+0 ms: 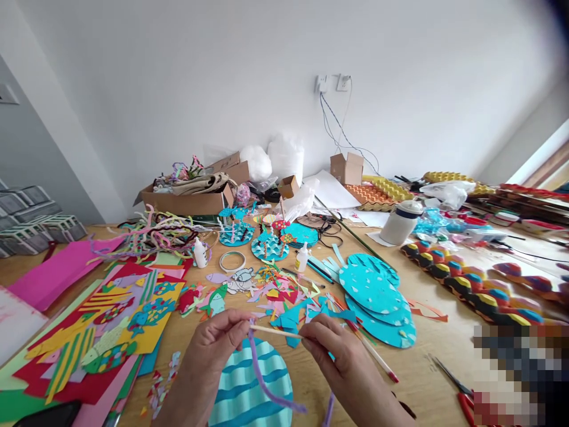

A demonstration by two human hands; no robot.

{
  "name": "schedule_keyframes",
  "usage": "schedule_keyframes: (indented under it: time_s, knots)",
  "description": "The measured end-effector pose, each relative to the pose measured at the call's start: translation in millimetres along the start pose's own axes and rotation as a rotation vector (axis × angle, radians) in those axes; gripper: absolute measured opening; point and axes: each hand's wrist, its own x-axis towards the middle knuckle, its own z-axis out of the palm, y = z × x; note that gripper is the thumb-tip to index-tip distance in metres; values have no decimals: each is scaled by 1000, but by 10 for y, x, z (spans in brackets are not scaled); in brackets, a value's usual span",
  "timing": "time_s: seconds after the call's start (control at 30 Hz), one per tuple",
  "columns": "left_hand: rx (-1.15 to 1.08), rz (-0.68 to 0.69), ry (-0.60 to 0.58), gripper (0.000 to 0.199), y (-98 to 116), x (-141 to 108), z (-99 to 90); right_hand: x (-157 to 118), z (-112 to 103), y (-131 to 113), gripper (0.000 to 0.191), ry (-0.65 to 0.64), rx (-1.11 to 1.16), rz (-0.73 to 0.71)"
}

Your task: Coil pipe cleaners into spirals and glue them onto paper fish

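Note:
Between my hands a thin wooden stick is held level. My left hand is closed, pinching its left end together with a purple pipe cleaner, which hangs down in a curve. The fingers of my right hand pinch the stick's other end. A short piece of purple pipe cleaner also shows beside my right wrist; whether it belongs to the same length I cannot tell. Below lies a round blue disc with wavy light and dark bands, partly hidden by my left forearm.
Paper fish on coloured sheets lie left, paper scraps ahead. Two glue bottles stand behind, near finished fish models. Blue discs, painted egg-carton strips and scissors lie right. A pixelated patch hides the lower right corner.

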Motion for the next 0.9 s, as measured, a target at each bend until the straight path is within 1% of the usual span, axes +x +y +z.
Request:
schedule_keyframes:
  time_s: [0.07, 0.17, 0.27, 0.33, 0.43, 0.6, 0.77, 0.9]
  knots:
    - [-5, -18, -9, 21, 1, -5, 11, 21, 69, -35, 15, 68, -32, -46]
    - [-28, -47, -59, 20, 18, -23, 57, 64, 181, -140, 16, 164, -112, -170]
    - [-63, -71, -89, 22, 25, -35, 93, 107, 252, -244, 22, 181, -178, -278]
    - [-86, -87, -84, 23, 17, -36, 93, 130, 273, -281, 27, 161, -187, -309]
    - [-104, -107, -65, 24, -9, -31, 66, 148, 287, -294, 31, 152, -184, -312]
    - [-63, -94, -71, 27, -38, -19, 23, 140, 294, -310, 33, 201, -171, -313]
    - [-84, -96, -53, 24, -15, -55, 40, 128, 274, -338, 30, 205, -167, -308]
    - [-133, -111, -87, 23, -21, -73, 57, 127, 267, -350, 28, 195, -172, -314]
